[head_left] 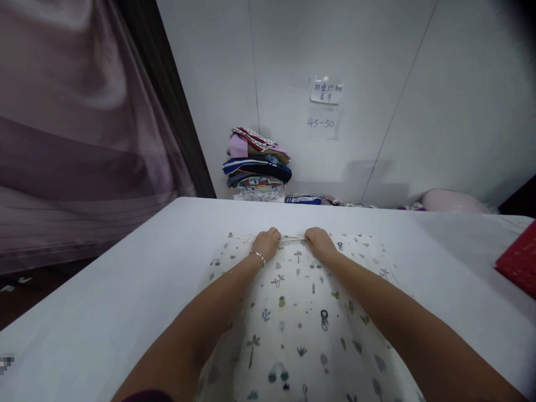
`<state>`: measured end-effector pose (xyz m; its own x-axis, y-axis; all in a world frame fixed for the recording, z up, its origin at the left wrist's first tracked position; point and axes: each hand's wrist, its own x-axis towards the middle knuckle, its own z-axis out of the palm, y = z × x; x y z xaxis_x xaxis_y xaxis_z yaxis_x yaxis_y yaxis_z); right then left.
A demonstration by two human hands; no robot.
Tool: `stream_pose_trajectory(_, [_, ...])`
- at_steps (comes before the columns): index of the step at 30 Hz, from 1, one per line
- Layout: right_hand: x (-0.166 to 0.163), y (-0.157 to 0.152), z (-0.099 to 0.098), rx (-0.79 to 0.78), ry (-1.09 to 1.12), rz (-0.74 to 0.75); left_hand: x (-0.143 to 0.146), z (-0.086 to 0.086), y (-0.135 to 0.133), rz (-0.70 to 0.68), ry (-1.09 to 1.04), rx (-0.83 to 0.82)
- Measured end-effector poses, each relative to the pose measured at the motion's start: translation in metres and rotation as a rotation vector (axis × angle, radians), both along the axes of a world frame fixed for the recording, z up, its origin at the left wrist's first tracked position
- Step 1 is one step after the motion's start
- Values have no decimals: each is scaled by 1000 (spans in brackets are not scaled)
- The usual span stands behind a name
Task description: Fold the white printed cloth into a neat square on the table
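Note:
A white cloth (295,312) printed with small palm trees, pineapples and leaves covers the middle of the table and runs down toward me. My left hand (267,243) grips its far edge, fingers closed, a bracelet around the wrist. To the right, my right hand (320,243) is closed on the same edge. Between the two hands the edge is drawn into a narrow, straight strip. Both forearms reach over the cloth, and my fingertips are partly hidden by the hands.
The white table (138,279) extends to both sides. Behind it, folded fabrics (257,167) rise in a stack against the wall. A red object (519,262) sits at the right edge. Handwritten paper signs (326,91) hang on the wall, and a pinkish curtain (75,139) drapes at left.

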<state>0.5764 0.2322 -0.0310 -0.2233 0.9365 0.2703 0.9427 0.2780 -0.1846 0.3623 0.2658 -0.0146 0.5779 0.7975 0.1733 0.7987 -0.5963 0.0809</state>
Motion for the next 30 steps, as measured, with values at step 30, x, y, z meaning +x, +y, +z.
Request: stream_pose_trajectory(30, [7, -14, -4, 5, 0, 195, -13, 4, -21, -199, 116, 28])
